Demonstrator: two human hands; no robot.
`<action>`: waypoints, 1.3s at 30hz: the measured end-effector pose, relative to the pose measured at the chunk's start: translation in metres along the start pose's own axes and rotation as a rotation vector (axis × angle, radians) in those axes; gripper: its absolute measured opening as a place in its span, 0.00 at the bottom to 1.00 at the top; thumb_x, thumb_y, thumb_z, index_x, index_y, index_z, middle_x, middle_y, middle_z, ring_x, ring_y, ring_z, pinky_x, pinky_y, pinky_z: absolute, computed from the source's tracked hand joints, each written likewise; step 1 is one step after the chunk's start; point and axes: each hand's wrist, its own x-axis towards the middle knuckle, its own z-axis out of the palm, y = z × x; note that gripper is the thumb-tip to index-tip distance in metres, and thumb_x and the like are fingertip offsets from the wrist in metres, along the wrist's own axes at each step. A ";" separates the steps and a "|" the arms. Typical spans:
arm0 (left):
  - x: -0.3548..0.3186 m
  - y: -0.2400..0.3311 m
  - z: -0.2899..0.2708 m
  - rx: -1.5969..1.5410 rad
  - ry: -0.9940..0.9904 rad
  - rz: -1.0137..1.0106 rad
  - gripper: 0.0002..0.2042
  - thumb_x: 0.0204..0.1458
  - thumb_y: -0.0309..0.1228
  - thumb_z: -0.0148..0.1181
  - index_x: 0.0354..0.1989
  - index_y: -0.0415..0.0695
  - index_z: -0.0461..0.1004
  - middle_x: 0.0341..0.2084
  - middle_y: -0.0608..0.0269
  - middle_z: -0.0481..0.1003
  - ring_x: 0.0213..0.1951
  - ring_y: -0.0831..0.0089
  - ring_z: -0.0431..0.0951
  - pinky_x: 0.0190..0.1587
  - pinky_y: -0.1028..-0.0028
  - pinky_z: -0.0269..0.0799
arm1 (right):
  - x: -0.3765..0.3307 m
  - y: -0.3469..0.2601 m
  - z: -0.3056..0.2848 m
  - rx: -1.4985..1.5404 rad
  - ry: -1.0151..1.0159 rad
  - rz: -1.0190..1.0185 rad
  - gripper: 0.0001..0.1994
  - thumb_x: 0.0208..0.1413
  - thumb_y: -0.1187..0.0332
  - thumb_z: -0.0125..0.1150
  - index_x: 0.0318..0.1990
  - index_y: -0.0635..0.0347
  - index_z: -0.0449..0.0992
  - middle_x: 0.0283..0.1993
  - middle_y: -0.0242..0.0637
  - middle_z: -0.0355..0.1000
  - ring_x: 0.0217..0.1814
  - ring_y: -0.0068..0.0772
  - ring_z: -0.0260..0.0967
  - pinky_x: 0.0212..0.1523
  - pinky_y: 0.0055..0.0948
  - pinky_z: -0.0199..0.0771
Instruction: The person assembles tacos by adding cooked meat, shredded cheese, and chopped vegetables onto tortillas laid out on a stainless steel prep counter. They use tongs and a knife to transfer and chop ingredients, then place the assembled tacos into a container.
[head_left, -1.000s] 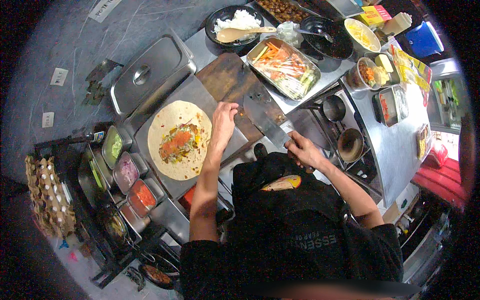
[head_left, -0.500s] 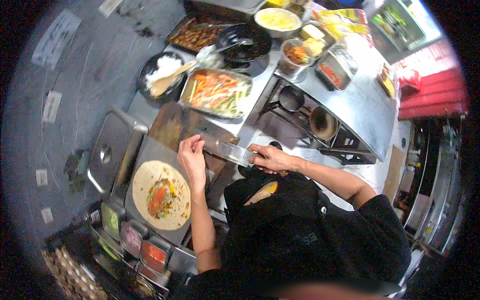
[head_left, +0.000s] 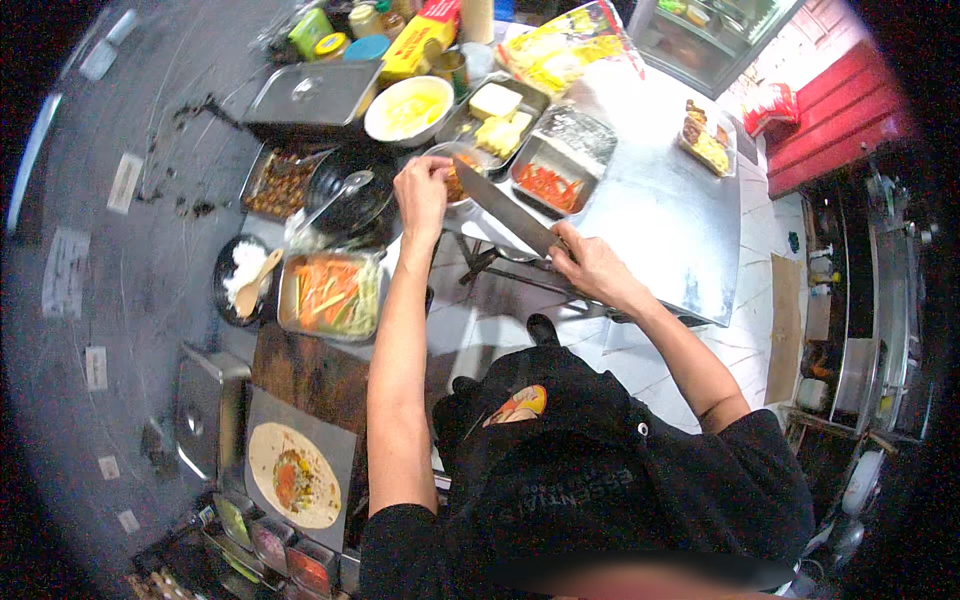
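My left hand (head_left: 422,194) reaches over a small round bowl (head_left: 462,176) of orange-brown filling, fingers pinched at its contents. My right hand (head_left: 588,266) grips the handle of a large kitchen knife (head_left: 503,207), whose blade points up and left toward that bowl. An open tortilla (head_left: 293,487) with red and green fillings lies on a grey sheet (head_left: 340,450) at the lower left, far from both hands. A steel tray of carrot and green vegetable strips (head_left: 328,294) sits left of my left forearm.
Trays of yellow cheese blocks (head_left: 496,118) and red pieces (head_left: 546,186), a white bowl (head_left: 406,110), a black pan (head_left: 346,192), a rice bowl with wooden spoon (head_left: 244,276) and a lidded steel pan (head_left: 312,94) crowd the counter. Small sauce tubs (head_left: 268,536) line the bottom left.
My left hand left the tortilla area and reached up to the small bowl. My right hand carried the knife along. The view swung, so the tortilla now sits at the lower left.
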 end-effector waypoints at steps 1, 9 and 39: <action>0.004 -0.005 0.015 0.068 -0.069 -0.015 0.07 0.46 0.27 0.59 0.32 0.40 0.80 0.34 0.51 0.78 0.38 0.59 0.79 0.46 0.66 0.71 | 0.001 0.015 -0.009 0.001 -0.002 0.015 0.19 0.57 0.58 0.51 0.49 0.62 0.63 0.29 0.52 0.75 0.33 0.56 0.73 0.37 0.48 0.70; -0.024 -0.007 0.028 0.574 0.201 -0.206 0.18 0.54 0.26 0.51 0.54 0.35 0.64 0.42 0.42 0.71 0.41 0.53 0.76 0.43 0.60 0.72 | -0.004 0.178 -0.067 0.322 0.396 0.299 0.15 0.50 0.66 0.61 0.45 0.57 0.68 0.27 0.46 0.74 0.25 0.42 0.74 0.25 0.36 0.73; 0.082 0.186 0.335 -0.438 -0.391 -0.159 0.18 0.48 0.21 0.50 0.50 0.30 0.68 0.37 0.48 0.77 0.29 0.65 0.81 0.31 0.70 0.77 | -0.057 0.325 -0.196 1.025 1.060 0.364 0.15 0.55 0.72 0.53 0.48 0.57 0.58 0.32 0.34 0.66 0.18 0.21 0.64 0.15 0.23 0.67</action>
